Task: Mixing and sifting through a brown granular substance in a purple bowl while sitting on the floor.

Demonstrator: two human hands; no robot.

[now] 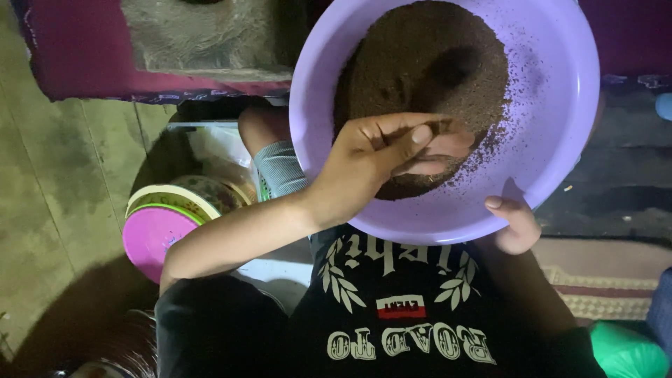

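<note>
While the right hand (516,222) grips the rim of the purple basin (560,105), the left hand (381,157) pinches brown powder (420,63) from the heap inside. Most of the heap looks untouched. Fingertips partly hide what's pinched; a pink lid (150,234) lies nearby.

Basin (560,105) fills upper right of frame, powder heap (420,63) inside it. Left hand (371,157) lies in basin centre, on the heap's lower edge. Right hand (514,224) on basin's lower rim. Stacked lids (161,224) at left, below basin level.
</note>
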